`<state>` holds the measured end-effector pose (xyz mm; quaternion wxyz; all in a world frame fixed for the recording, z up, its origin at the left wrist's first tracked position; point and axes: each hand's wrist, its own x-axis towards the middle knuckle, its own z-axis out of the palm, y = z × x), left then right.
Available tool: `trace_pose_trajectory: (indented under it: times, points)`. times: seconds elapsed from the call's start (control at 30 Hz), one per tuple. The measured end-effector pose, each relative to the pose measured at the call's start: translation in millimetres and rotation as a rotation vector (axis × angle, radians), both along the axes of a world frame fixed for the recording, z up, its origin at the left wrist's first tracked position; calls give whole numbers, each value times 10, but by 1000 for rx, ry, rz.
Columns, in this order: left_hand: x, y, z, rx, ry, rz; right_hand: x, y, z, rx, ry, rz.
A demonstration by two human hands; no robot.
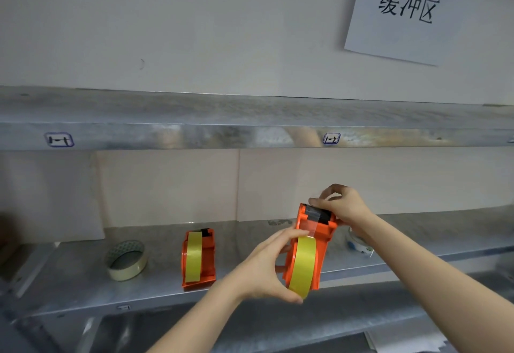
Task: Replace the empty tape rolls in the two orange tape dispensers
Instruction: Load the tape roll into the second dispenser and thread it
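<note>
An orange tape dispenser (317, 230) loaded with a yellow tape roll (303, 266) is held upright above the front of the metal shelf (69, 277). My left hand (267, 266) grips the roll and the dispenser's lower body. My right hand (342, 203) pinches the clear tape end at the dispenser's top, by the cutter. A second orange dispenser (199, 258), also carrying a yellow roll, lies on the shelf to the left. Further left rests a thin, nearly bare tape roll (126, 259).
Another small roll (357, 241) lies on the shelf behind my right forearm, partly hidden. An upper metal shelf (250, 132) with two small labels runs overhead. A paper sign (409, 10) hangs on the wall at the top right.
</note>
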<state>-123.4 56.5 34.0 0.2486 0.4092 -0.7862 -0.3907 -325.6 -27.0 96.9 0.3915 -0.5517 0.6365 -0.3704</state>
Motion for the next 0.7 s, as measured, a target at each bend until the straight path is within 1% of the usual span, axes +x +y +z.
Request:
trace_pose_trajectory:
  times: [0.17, 0.4, 0.6, 0.7]
  points:
    - [-130, 37, -65, -14, 9, -6, -115, 1, -41, 16, 41, 4]
    - [-324, 101, -113, -31, 61, 63, -268, 34, -66, -159, 91, 64]
    - [-396, 135, -90, -53, 32, 52, -371, 64, -62, -128, 13, 90]
    - [-414, 144, -88, -69, 39, 56, -396, 70, -42, -147, 26, 109]
